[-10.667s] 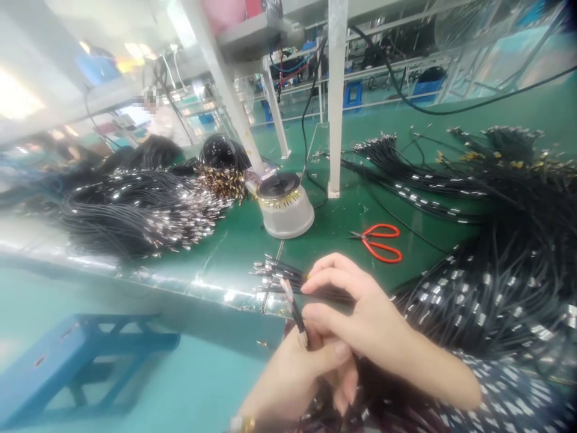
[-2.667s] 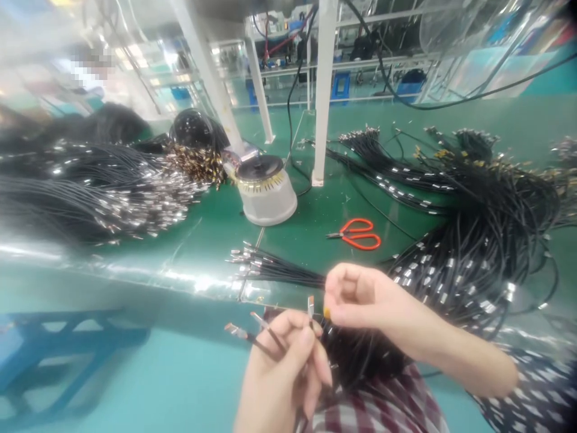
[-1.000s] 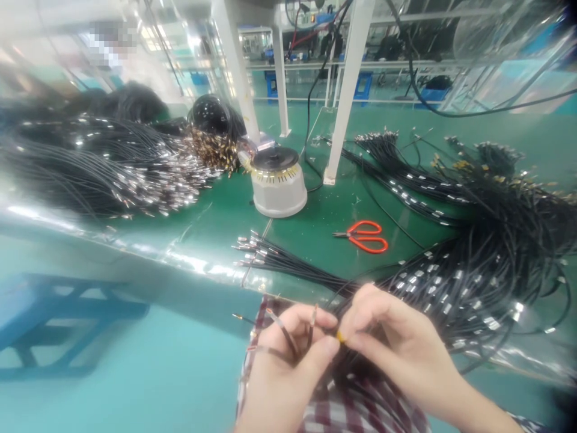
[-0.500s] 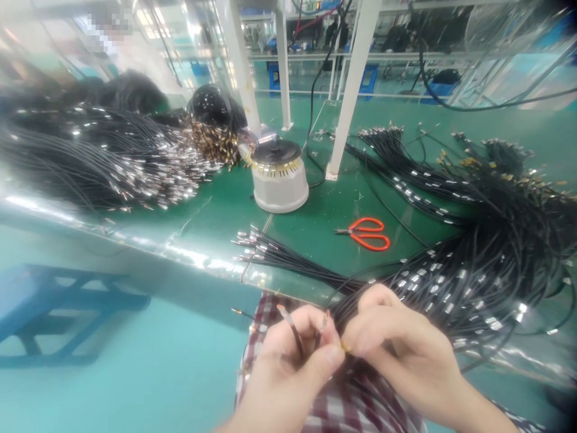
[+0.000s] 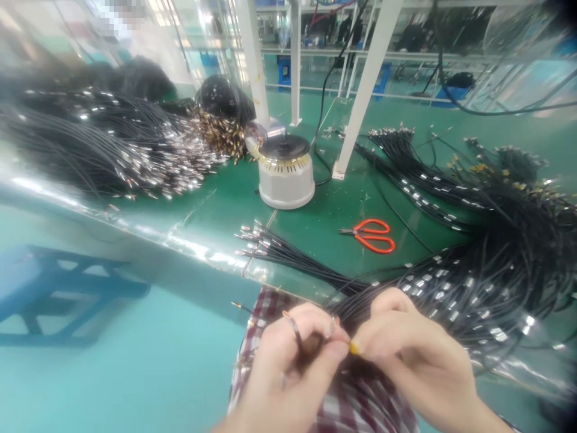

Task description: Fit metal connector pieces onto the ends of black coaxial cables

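My left hand (image 5: 300, 355) is closed on a thin black cable (image 5: 295, 331), whose stripped end, coppery at the tip, loops up over the fingers. Another bare wire end shows by its fingertips. Thumb and finger of my right hand (image 5: 410, 349) pinch a small yellow piece (image 5: 354, 348), right against the left fingertips. The exact kind of this piece is too small to make out. Below both hands, more black cables lie over a checked cloth (image 5: 270, 307) on my lap.
Orange-handled scissors (image 5: 372, 234) lie on the green table (image 5: 311, 240) near a white round device (image 5: 287, 180) with a black top. Cable bundles are heaped at right (image 5: 509, 240) and left (image 5: 90, 138). White posts (image 5: 367, 90) rise from the table. A blue stool (image 5: 67, 294) stands at left.
The view has shifted slightly. More of the yellow piece now shows between my hands, and the right hand sits a little farther right. The cable end over my left fingers has tilted.
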Tool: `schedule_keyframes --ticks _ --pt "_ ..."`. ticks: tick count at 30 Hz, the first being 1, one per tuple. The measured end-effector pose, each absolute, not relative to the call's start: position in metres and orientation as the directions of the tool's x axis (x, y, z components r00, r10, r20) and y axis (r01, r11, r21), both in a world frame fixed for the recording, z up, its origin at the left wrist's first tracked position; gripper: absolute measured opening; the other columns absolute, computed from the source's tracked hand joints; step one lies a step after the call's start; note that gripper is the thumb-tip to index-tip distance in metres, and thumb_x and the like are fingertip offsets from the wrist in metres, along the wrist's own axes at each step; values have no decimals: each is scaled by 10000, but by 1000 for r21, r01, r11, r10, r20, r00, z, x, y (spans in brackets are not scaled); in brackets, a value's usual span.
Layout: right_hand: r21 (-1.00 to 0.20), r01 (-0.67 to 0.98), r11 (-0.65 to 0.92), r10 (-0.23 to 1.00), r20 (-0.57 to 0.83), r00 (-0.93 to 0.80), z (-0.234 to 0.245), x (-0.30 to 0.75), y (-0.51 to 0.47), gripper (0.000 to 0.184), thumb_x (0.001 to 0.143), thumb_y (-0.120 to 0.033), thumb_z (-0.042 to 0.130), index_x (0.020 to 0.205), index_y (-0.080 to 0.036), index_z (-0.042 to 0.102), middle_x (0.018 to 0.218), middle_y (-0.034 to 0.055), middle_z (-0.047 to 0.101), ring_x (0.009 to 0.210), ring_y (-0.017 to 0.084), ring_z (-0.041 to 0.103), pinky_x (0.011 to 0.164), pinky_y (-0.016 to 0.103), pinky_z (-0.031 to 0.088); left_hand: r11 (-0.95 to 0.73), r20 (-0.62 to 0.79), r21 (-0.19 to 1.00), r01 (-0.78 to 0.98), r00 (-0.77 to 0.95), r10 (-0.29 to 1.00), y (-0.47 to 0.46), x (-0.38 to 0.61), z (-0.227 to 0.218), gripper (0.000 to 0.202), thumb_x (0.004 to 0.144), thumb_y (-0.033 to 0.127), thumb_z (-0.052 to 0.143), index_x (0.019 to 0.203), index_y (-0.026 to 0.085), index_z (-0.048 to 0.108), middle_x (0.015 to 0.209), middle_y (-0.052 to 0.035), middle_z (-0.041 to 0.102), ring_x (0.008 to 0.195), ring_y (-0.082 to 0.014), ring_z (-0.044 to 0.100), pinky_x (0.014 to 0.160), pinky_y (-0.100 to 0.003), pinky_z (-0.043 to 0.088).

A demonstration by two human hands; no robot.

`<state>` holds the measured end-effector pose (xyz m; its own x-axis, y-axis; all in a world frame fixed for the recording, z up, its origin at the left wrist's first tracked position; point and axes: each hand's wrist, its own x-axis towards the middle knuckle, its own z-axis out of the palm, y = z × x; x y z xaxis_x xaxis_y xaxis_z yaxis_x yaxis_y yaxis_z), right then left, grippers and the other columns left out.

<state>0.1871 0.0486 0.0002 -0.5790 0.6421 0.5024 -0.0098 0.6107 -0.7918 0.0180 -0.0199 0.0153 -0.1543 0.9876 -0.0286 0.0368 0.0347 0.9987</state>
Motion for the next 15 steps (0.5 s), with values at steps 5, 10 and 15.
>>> schedule_keyframes --ticks 5,10,15 --pt "-736 -9 677 590 550 -591 4 188 47 321 816 20 571 938 -276 595 755 -6 758 584 165 628 622 341 459 -148 155 963 224 -12 988 -21 13 11 166 792 43 575 770 196 636 721 -36 576 606 -154 516 553 -259 378" --pt "-743 -4 669 601 544 -585 1 189 44 322 797 45 576 922 -252 584 783 -11 750 623 150 624 645 332 461 -159 167 978 133 -50 985 -22 15 9 196 763 16 576 752 209 604 718 -15 543 597 -140 478 555 -259 348" --pt "-770 0 638 642 532 -552 -4 188 45 354 788 67 573 939 -254 583 807 -14 751 659 148 635 663 331 459 91 -114 986 -139 -168 979 -21 19 16 128 845 220 602 719 204 623 663 -4 538 560 -129 440 523 -249 349"
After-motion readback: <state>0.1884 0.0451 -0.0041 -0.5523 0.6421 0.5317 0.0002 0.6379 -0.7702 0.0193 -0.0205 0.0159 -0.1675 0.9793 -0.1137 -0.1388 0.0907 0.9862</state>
